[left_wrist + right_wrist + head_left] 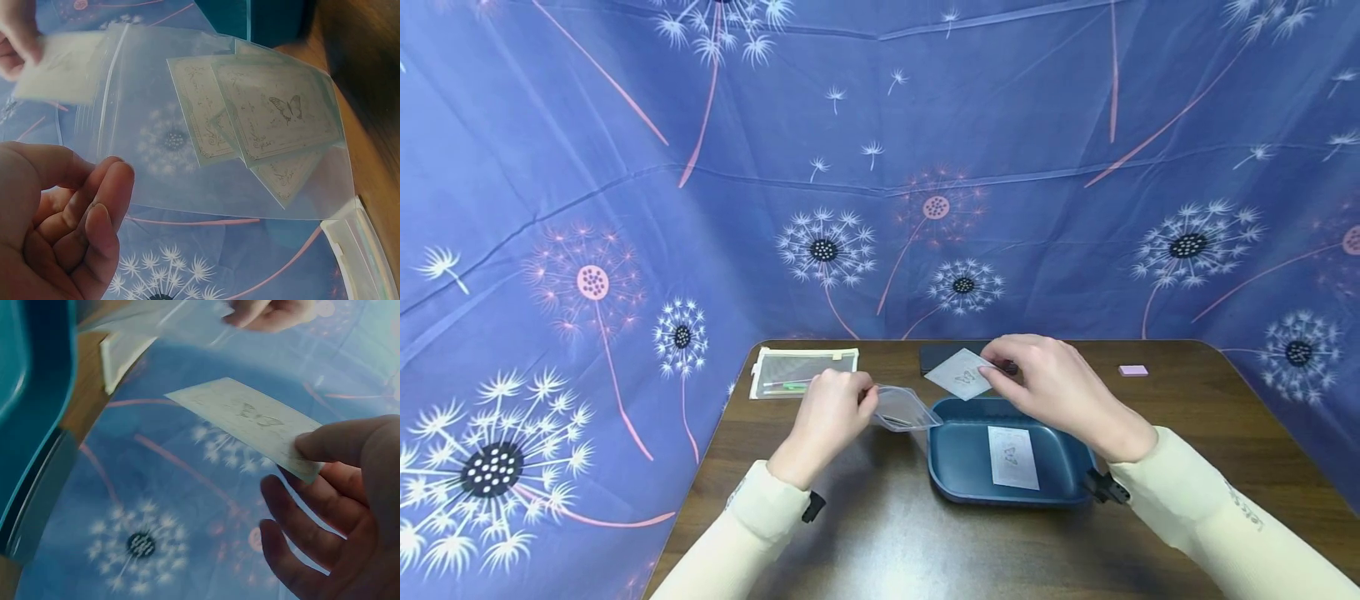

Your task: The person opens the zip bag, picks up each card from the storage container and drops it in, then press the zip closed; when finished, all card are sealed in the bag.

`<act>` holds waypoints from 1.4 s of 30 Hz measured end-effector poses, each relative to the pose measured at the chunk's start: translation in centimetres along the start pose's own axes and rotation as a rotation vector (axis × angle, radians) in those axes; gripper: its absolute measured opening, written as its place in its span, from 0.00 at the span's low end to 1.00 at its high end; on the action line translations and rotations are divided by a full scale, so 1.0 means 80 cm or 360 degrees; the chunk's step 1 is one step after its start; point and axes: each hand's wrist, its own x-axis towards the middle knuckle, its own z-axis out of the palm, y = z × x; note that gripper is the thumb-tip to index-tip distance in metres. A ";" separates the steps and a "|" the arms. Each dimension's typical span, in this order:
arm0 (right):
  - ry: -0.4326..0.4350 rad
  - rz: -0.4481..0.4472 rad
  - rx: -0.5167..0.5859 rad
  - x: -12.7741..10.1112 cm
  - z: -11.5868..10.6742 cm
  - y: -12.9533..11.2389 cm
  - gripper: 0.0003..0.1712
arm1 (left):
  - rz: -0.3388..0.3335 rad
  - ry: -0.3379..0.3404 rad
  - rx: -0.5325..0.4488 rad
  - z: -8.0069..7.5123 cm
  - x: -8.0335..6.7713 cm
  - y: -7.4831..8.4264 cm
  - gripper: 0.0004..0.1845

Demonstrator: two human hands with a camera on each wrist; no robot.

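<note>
surface (880,533): dark wooden top, backed by a blue dandelion-print cloth (625,167).
tray (958,458): dark blue, on the surface just below the right hand; one butterfly card (1012,456) lies flat inside it.
mesh pouch (802,372): lies at the back left of the surface, beyond the left hand, with pens inside.
zip bag (219,144): clear plastic, held off the surface between the two hands, over the tray's left rim; several butterfly cards sit inside it (at its far end, away from the mouth).
held card (962,374): to the right of the bag and slightly beyond it, above the tray's back edge; its long axis runs roughly left to right, free end towards the bag.
left hand (827,417): pinches the bag near its open zip edge, fingers curled.
right hand (1048,383): pinches the held card by one end between thumb and fingertips, other fingers loose; it is the nearer hand to the tray.
gap: card and bag mouth are near but apart.
</note>
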 end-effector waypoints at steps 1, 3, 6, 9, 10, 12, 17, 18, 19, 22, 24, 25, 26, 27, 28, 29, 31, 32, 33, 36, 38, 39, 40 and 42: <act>0.0029 -0.0028 0.0011 0.002 -0.001 -0.004 0.05 | 0.0000 0.0001 -0.0001 0.000 0.000 0.000 0.15; 0.0082 -0.0086 0.0045 0.007 -0.002 -0.012 0.06 | 0.0002 0.0000 0.0001 0.000 0.001 0.001 0.15; 0.0144 -0.0166 0.0095 0.012 0.000 -0.023 0.06 | 0.0003 0.0001 0.0005 0.001 0.002 0.002 0.16; 0.0169 -0.0213 0.0131 0.016 0.007 -0.032 0.05 | 0.0000 0.0003 0.0004 0.001 0.002 0.003 0.16; 0.0166 -0.0220 0.0137 0.017 0.011 -0.034 0.05 | -0.0001 0.0004 0.0001 0.002 0.003 0.004 0.16; 0.0145 -0.0220 0.0139 0.017 0.018 -0.036 0.05 | -0.0008 0.0003 -0.0002 0.002 0.003 0.005 0.15; 0.0023 -0.0189 0.0137 0.016 0.040 -0.038 0.04 | -0.0013 0.0009 -0.0001 0.005 0.004 0.006 0.13; -0.0004 -0.0180 0.0137 0.016 0.044 -0.038 0.05 | -0.0014 0.0009 -0.0002 0.005 0.005 0.006 0.13; -0.0028 -0.0173 0.0138 0.015 0.048 -0.038 0.05 | -0.0013 0.0010 -0.0004 0.005 0.005 0.006 0.12; -0.0087 -0.0160 0.0130 0.015 0.060 -0.038 0.06 | -0.0014 0.0013 -0.0009 0.006 0.005 0.007 0.12; -0.0107 -0.0156 0.0122 0.015 0.069 -0.037 0.05 | -0.0011 0.0015 -0.0010 0.006 0.006 0.008 0.12; -0.0112 -0.0158 0.0124 0.015 0.073 -0.036 0.05 | -0.0008 0.0015 -0.0006 0.007 0.006 0.008 0.11; -0.0116 -0.0156 0.0122 0.015 0.077 -0.035 0.05 | -0.0006 0.0016 -0.0004 0.007 0.006 0.008 0.11; -0.0118 -0.0157 0.0129 0.015 0.080 -0.034 0.05 | -0.0004 0.0014 0.0002 0.007 0.006 0.008 0.11; -0.0117 -0.0157 0.0137 0.016 0.084 -0.034 0.05 | -0.0004 0.0009 0.0004 0.008 0.006 0.008 0.11; -0.0119 -0.0160 0.0144 0.016 0.087 -0.034 0.05 | -0.0003 0.0004 0.0005 0.008 0.006 0.008 0.11; -0.0115 -0.0171 0.0146 0.017 0.092 -0.033 0.05 | -0.0001 -0.0004 0.0010 0.007 0.005 0.009 0.11; -0.0116 -0.0176 0.0143 0.018 0.094 -0.033 0.05 | 0.0001 -0.0004 0.0010 0.007 0.005 0.009 0.11; -0.0116 -0.0186 0.0141 0.018 0.097 -0.033 0.05 | 0.0004 -0.0004 0.0011 0.007 0.005 0.008 0.12; -0.0113 -0.0212 0.0116 0.021 0.105 -0.032 0.05 | 0.0008 -0.0009 0.0007 0.007 0.005 0.009 0.12; -0.0116 -0.0219 0.0111 0.023 0.110 -0.032 0.05 | 0.0010 -0.0014 0.0003 0.007 0.005 0.009 0.12; -0.0120 -0.0221 0.0109 0.024 0.112 -0.033 0.05 | 0.0010 -0.0020 0.0000 0.007 0.005 0.009 0.12; -0.0125 -0.0218 0.0112 0.025 0.114 -0.033 0.05 | 0.0008 -0.0028 -0.0006 0.006 0.004 0.009 0.12; -0.0142 -0.0203 0.0128 0.028 0.117 -0.034 0.05 | 0.0007 -0.0035 -0.0009 0.007 0.004 0.009 0.12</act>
